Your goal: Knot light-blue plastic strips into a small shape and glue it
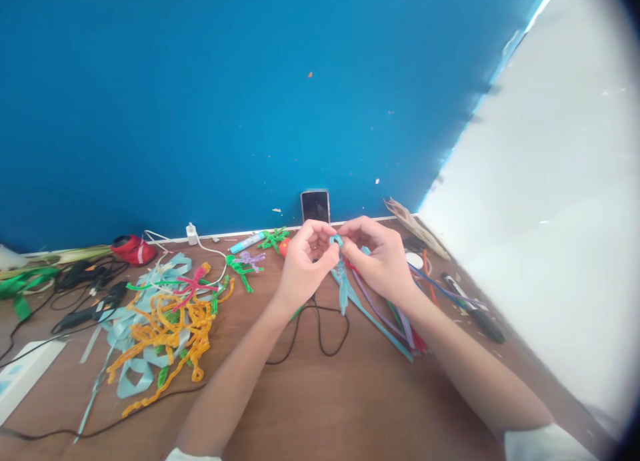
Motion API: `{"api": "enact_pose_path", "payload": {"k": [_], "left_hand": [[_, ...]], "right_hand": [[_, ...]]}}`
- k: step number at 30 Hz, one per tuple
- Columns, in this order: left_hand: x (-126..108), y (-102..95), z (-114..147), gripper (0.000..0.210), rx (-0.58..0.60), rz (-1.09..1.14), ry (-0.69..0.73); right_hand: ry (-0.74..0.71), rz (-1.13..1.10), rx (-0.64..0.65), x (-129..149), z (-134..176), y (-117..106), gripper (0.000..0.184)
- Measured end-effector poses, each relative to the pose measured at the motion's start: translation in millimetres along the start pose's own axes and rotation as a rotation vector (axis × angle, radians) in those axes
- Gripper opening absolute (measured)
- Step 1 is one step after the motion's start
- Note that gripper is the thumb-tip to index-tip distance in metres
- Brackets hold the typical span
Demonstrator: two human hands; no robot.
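Both hands meet above the middle of the table, pinching a light blue ribbon [343, 284]. My left hand [310, 261] grips its upper end between thumb and forefinger. My right hand [375, 258] pinches the same spot from the other side, fingertips almost touching the left ones. Below the fingers the ribbon hangs down in a narrow folded tail. Under and beside my right hand lie long ribbons [385, 308] in purple, blue and red, partly hidden by the hand and forearm. Exactly how the ribbon is folded between the fingertips is hidden.
A phone [315, 206] leans on the blue wall. At left lies a heap of orange pipe cleaners [173, 328] over light blue ribbon, near black cables and a white power strip [27, 374]. A black-and-white marker [473, 308] and dried husks [417, 228] lie at right.
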State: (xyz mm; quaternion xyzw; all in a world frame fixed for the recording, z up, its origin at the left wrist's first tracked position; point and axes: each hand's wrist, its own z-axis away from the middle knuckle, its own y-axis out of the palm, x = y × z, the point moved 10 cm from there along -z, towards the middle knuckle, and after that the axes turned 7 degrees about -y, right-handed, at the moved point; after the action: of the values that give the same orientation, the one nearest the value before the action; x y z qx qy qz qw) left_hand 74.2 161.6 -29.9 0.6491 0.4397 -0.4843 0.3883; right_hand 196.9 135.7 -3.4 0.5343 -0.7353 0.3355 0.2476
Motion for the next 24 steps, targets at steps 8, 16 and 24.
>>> {"api": "enact_pose_path", "payload": {"k": [8,16,24], "left_hand": [[0,-5.5,0,0.012,-0.037,-0.024,-0.004],[-12,-13.9,6,0.007,-0.139,-0.308,0.138],[-9,-24.7,5,0.012,-0.205,-0.312,0.117]], "right_hand": [[-0.182,0.118,0.017,18,0,-1,0.018],[-0.267,0.210,-0.002,21,2,-1,0.018],[-0.144,0.149,-0.022,10,2,1,0.010]]}}
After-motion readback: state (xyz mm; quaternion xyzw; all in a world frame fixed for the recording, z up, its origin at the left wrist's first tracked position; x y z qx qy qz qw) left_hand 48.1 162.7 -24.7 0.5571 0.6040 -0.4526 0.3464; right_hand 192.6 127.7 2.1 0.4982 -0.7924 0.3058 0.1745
